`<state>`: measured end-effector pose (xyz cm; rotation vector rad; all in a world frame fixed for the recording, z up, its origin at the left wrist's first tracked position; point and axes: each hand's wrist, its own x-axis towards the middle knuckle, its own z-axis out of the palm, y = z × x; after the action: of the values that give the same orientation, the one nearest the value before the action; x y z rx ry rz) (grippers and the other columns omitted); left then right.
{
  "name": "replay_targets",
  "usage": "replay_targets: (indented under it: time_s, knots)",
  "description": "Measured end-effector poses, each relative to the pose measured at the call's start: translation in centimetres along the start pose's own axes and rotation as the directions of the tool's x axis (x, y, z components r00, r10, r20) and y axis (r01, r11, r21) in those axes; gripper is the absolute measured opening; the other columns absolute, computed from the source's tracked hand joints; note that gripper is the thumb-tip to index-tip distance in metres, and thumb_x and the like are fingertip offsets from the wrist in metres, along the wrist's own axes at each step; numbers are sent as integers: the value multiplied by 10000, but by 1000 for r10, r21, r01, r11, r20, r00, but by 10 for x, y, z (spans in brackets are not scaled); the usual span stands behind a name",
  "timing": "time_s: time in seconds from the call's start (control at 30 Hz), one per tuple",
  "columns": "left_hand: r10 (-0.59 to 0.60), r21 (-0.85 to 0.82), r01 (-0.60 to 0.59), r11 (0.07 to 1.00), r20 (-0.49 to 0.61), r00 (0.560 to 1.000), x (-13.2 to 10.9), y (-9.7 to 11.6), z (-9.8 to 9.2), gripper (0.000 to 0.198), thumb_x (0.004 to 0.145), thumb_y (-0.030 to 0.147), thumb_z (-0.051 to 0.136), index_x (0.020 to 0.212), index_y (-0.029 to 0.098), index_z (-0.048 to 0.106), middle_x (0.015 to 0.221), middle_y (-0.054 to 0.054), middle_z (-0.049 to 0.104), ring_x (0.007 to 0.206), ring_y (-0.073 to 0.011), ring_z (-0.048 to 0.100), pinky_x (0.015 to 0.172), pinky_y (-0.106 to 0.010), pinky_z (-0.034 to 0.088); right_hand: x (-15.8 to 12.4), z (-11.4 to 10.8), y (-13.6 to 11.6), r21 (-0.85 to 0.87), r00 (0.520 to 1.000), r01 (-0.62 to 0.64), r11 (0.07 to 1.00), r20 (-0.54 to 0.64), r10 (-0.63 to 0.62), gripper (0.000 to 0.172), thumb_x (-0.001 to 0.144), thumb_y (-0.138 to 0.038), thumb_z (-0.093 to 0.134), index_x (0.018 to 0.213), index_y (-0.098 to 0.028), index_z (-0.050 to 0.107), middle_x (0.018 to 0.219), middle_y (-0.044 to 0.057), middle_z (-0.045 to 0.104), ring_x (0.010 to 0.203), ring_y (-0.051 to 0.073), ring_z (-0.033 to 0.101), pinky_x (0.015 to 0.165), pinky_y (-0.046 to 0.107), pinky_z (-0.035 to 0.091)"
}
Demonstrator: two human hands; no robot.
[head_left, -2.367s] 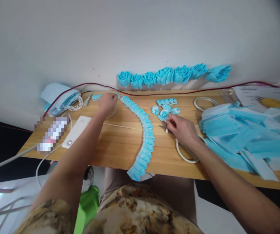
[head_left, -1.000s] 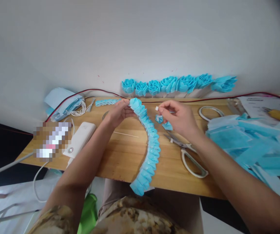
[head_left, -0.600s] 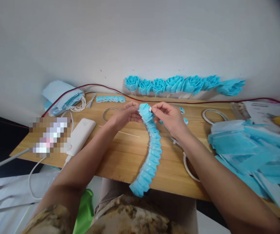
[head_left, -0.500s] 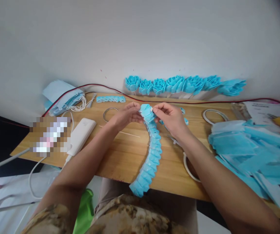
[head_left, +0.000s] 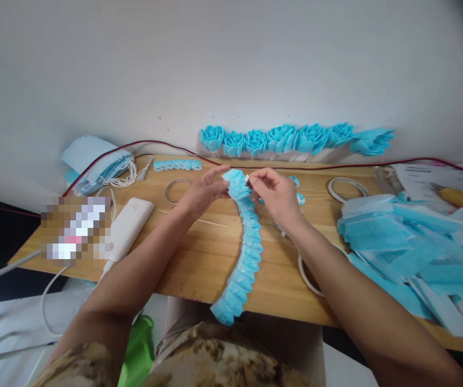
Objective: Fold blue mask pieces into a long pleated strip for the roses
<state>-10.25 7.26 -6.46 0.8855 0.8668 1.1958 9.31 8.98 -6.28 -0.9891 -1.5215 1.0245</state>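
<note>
Over table (head_left: 199, 252) | both hands, left hand (head_left: 204, 189), right hand (head_left: 278, 194), pinch pleated strip (head_left: 246, 244) | scissors (head_left: 310, 269) mostly hidden

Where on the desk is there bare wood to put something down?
Bare wood lies between the white power bank and the pleated blue strip, crossed only by a thin stick. A smaller patch sits between the strip and the right hand, toward the near edge. The right side is crowded with blue mask pieces.
</note>
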Motion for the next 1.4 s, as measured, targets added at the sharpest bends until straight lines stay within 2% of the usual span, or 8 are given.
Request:
replay_targets:
  time_s: [0.13,0.3,0.4,0.6,0.93,1.03,1.23,1.4]
  knots:
    - [-14,-17,14,1000,-10,1000,1,0,-1,531,717,221,865,1202,147,663,866,-23,731,752,-160,702,811,-364,576,-2,-4,-2,-267,954,256,929,-83,-287,127,918,-303,618,884,-222,709,831,13,739,695,150,640,609,278,496]
    - [-55,-1,55,998,-1,998,-2,2,3,538,720,199,854,1220,142,663,918,-40,759,708,-162,719,756,-349,582,-3,-9,-2,-589,771,548,594,79,-632,138,969,-214,593,900,-232,711,870,39,747,826,188,673,739,324,509]
    - [-75,-8,75,997,9,997,-4,3,5,541,734,189,842,1239,133,656,874,-37,762,684,-163,721,746,-350,590,-3,-12,1,-650,690,615,446,170,-704,129,963,-164,597,935,-231,704,889,42,745,868,195,676,775,329,509]
    - [-83,-33,85,996,37,996,-4,4,5,553,740,191,842,1253,122,648,839,-34,767,666,-170,727,715,-346,600,-2,-14,2,-711,615,639,292,245,-749,140,961,-145,595,909,-227,696,887,37,736,837,187,644,719,318,481]
    - [-74,-17,75,997,54,996,-4,3,2,558,772,202,825,1300,144,654,861,-35,766,668,-160,714,730,-339,593,-4,-14,-2,-698,712,617,363,298,-636,252,991,-168,526,868,-251,730,878,47,728,839,199,608,703,341,444]
    - [-66,-9,66,998,43,997,-3,4,1,570,778,214,825,1315,153,646,862,-35,763,671,-153,709,730,-328,589,-4,-13,-2,-690,699,632,352,313,-643,248,997,-168,531,894,-252,740,885,42,734,843,193,611,700,337,435]
    - [-49,19,48,999,49,998,-4,4,0,587,773,243,828,1323,164,637,844,-24,751,691,-152,702,742,-328,579,-4,-13,-1,-696,591,681,228,339,-732,222,991,-139,554,915,-232,741,871,34,743,830,180,606,680,318,424]
    - [-27,37,24,999,76,997,-4,4,0,661,737,279,855,1341,157,615,796,-3,734,680,-151,688,719,-323,572,-4,-12,1,-705,663,656,270,367,-653,247,1009,-179,536,933,-250,760,858,33,734,828,187,590,668,327,410]
